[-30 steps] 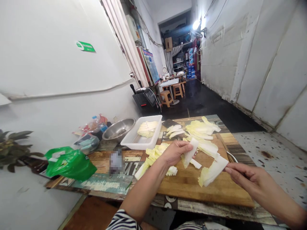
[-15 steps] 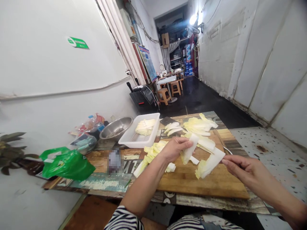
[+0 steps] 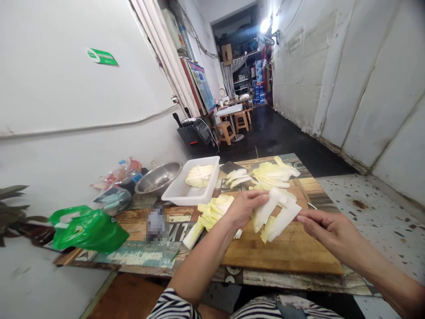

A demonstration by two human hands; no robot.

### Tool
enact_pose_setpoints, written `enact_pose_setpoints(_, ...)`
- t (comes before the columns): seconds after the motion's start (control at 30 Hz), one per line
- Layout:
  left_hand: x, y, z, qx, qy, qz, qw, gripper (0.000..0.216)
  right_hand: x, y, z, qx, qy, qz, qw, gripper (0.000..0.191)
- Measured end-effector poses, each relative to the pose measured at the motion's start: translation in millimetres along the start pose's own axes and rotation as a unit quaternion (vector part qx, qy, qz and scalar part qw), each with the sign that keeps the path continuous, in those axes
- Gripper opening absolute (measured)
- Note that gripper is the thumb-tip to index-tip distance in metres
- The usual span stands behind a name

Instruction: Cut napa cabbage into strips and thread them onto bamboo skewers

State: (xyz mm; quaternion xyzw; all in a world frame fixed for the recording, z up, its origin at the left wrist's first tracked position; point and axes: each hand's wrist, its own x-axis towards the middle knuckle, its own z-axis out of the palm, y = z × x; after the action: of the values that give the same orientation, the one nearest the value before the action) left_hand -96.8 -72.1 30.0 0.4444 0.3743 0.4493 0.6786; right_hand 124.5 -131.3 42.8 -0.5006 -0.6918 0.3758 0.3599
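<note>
Above the cutting board (image 3: 282, 257), my left hand (image 3: 245, 206) pinches a napa cabbage leaf piece (image 3: 265, 212) between thumb and fingers. My right hand (image 3: 322, 226) grips another cabbage leaf piece (image 3: 282, 223) by its white end, the yellow frilly end hanging down to the left. The two pieces are close together, partly overlapping in view. Behind my left wrist lies a pile of yellow-green cabbage leaves (image 3: 212, 210). More leaves (image 3: 270, 173) are heaped beyond the board, beside white cut strips (image 3: 238, 177).
A white plastic tray (image 3: 172, 197) holds bundled cabbage leaves. To its left are a steel bowl (image 3: 149, 177), plastic bags (image 3: 114, 199) and a green bag (image 3: 88, 230). A dark flat blade (image 3: 229, 167) lies behind the strips. Stools (image 3: 226, 132) and a table stand farther back.
My right hand has moved left, bringing its leaf piece closer to the one in my left hand. The left hand's leaf has shifted slightly right and turned.
</note>
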Motion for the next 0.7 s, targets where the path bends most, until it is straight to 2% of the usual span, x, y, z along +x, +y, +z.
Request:
enact_pose_setpoints(0.2, -6.6, 0.2, -2.9, 0.014, 0.020, 0.054, 0.998, 0.045, -0.6, -1.2, 3.7, 0.028, -0.009, 0.004, 1.000, 0.052)
enact_pose_setpoints(0.5, -7.6, -6.9, 2.0, 0.011, 0.056, 0.032, 0.998, 0.041, -6.0, -4.4, 2.6, 0.036, 0.008, 0.016, 0.999, 0.055)
enact_pose_setpoints(0.7, -7.9, -11.3, 15.7, 0.027, 0.043, 0.026, 0.998, 0.039, -4.1, -12.9, 5.1, 0.047, 0.016, 0.022, 0.999, 0.057)
